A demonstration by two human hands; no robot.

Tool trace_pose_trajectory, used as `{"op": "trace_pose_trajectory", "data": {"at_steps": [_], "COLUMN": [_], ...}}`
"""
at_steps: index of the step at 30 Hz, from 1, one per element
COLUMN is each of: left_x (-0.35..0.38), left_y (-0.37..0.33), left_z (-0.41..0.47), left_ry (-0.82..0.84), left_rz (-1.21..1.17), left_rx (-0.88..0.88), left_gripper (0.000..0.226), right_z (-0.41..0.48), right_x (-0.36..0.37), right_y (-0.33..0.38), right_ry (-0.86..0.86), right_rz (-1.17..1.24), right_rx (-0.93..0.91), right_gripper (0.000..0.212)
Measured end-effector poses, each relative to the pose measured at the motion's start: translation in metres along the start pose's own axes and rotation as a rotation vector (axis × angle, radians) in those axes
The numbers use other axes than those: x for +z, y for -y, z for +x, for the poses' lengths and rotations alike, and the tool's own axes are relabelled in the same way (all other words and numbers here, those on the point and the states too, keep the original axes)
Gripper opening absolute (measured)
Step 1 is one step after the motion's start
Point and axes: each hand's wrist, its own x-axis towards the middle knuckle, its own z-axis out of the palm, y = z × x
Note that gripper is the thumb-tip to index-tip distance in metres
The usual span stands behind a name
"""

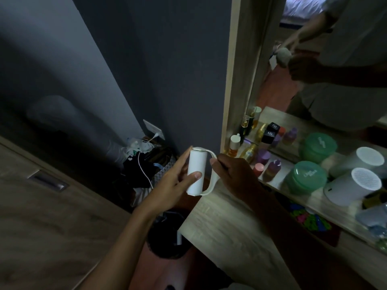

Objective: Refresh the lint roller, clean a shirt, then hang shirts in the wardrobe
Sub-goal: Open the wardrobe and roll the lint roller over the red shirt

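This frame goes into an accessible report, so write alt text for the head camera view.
Two bare hands hold a white lint roller upright over the corner of a wooden dresser: the left hand grips the roll, the right hand holds its curved handle. Perfume bottles, a green tub and a white speaker line the mirror.

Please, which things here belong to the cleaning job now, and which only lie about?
For the job: lint roller, left hand around its roll, right hand on its handle.

Lying about: green jars, white speaker, perfume bottles, black bin, clothes pile.
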Motion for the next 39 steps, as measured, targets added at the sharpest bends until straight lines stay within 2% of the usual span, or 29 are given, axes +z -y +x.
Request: {"op": "trace_pose_trajectory", "data": {"at_steps": [3, 5, 9, 14, 16, 21, 24, 27, 33, 39], "left_x": [-0.015, -0.030, -0.068, -0.133, -0.167, -0.254, -0.308, -0.352, -0.399, -0.402], "left_y": [0.008, 0.017, 0.031, 0.051, 0.061, 0.095, 0.129, 0.169, 0.222, 0.237], "left_z": [-0.002, -0.009, -0.033, -0.074, -0.093, -0.136, -0.155, -0.162, -0.148, -0.117], "left_ry": [-0.062, -0.143, -0.340, -0.561, -0.613, -0.746, -0.847, -0.847, -0.734, -0.676], "left_rz": [0.026, 0.064, 0.185, 0.304, 0.218, 0.012, 0.091, 0.268, 0.618, 0.727], "left_rx": [-0.003, -0.002, 0.005, -0.007, -0.060, -0.133, -0.207, -0.274, -0.509, -0.608], "left_gripper": [0.067, 0.063, 0.050, 0.047, 0.044, 0.022, 0.015, 0.010, 0.038, 0.039], "right_z": [0.008, 0.015, 0.030, 0.053, 0.062, 0.084, 0.093, 0.099, 0.106, 0.112], "right_x": [0.009, 0.018, 0.057, 0.127, 0.155, 0.223, 0.265, 0.300, 0.338, 0.348], "right_y": [0.008, 0.018, 0.047, 0.104, 0.133, 0.199, 0.229, 0.250, 0.274, 0.276], "right_ry": [0.130, 0.231, 0.381, 0.401, 0.429, 0.484, 0.444, 0.432, 0.396, 0.333], "right_rz": [0.087, 0.161, 0.165, 0.121, 0.143, 0.230, 0.252, 0.253, 0.266, 0.323], "right_rx": [0.077, 0.106, 0.082, 0.033, 0.008, 0.014, 0.078, 0.169, 0.323, 0.390], "right_gripper": [0.038, 0.033, 0.030, 0.037, 0.039, 0.033, 0.032, 0.031, 0.032, 0.033]}}
